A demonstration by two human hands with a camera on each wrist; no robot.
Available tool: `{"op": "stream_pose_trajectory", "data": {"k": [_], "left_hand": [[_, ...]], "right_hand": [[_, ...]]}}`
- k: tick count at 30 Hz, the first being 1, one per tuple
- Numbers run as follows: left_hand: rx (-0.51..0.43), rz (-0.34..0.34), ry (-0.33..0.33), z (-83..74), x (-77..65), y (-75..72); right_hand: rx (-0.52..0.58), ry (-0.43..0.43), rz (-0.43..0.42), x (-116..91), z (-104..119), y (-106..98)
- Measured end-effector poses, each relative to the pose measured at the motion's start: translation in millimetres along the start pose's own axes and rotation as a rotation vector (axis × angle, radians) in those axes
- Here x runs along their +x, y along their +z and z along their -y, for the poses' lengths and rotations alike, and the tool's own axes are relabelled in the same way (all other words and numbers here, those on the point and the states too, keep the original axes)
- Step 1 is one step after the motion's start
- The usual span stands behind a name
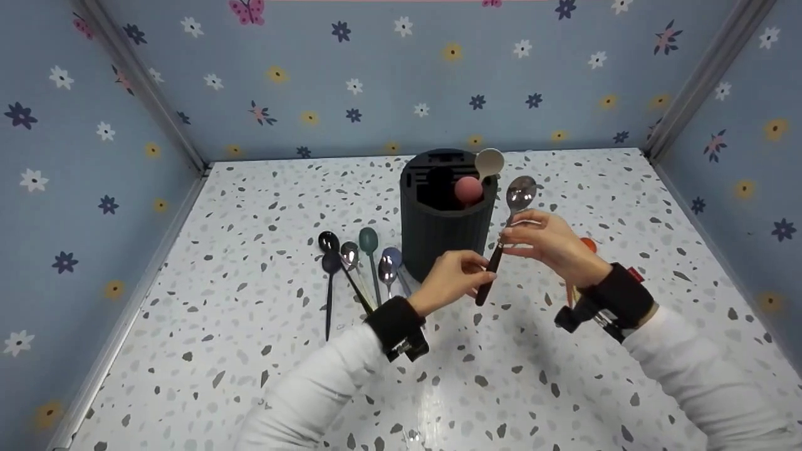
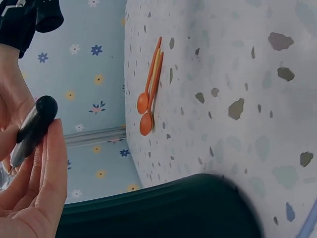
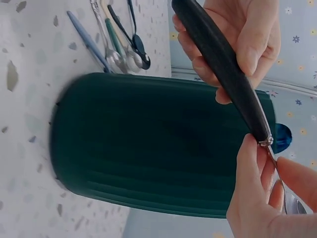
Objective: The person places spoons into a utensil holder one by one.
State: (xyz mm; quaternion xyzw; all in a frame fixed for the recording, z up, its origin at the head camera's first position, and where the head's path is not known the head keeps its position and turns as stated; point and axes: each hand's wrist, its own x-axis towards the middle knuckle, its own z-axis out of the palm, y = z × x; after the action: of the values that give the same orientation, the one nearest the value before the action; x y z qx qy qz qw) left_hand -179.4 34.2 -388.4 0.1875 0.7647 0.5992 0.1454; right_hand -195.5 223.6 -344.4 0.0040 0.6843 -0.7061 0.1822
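A metal spoon (image 1: 521, 192) with a dark handle is tilted in the air, bowl up, in front of the holder's right side. My left hand (image 1: 452, 279) pinches its handle (image 3: 223, 64) between thumb and fingers. Higher up, at the metal neck just past the handle, my right hand (image 1: 554, 247) grips the same spoon. Behind both hands stands a dark ribbed cylindrical utensil holder (image 1: 445, 241). A cream spoon (image 1: 489, 163) and a pink spoon (image 1: 468, 189) stick up from its right side.
Left of the holder lie several spoons, among them a black one (image 1: 328, 241), a green one (image 1: 368, 240), a blue one (image 1: 393, 255) and silver ones. Orange spoons (image 2: 143, 102) lie to the right, partly behind my right wrist. Flowered walls (image 1: 401, 81) enclose the speckled table (image 1: 219, 250).
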Motion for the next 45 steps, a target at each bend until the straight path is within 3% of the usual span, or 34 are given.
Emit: {"op": "stream_pose_trajectory", "data": {"k": [5, 11, 20, 26, 33, 45], "left_hand": [[0.046, -0.021, 0.037, -19.0, 3.5, -8.5], [0.096, -0.055, 0.100, -43.6, 9.4, -20.0], [0.161, -0.162, 0.199, -69.2, 21.8, -34.5], [0.184, -0.233, 0.223, -76.2, 28.8, -41.2], [0.204, -0.309, 0.227, -80.9, 35.7, -47.0], [0.208, -0.350, 0.170, -74.6, 44.3, -49.5]], "right_hand": [[0.006, -0.051, 0.023, -2.8, 21.4, -0.1], [0.089, -0.092, -0.013, -4.4, 49.9, 3.3], [0.171, -0.238, 0.008, -0.6, 82.7, 8.8], [0.183, -0.306, 0.045, -1.5, 92.5, 11.9], [0.229, -0.349, 0.020, 4.6, 98.9, 18.1], [0.282, -0.370, 0.021, 18.5, 96.3, 26.2]]}}
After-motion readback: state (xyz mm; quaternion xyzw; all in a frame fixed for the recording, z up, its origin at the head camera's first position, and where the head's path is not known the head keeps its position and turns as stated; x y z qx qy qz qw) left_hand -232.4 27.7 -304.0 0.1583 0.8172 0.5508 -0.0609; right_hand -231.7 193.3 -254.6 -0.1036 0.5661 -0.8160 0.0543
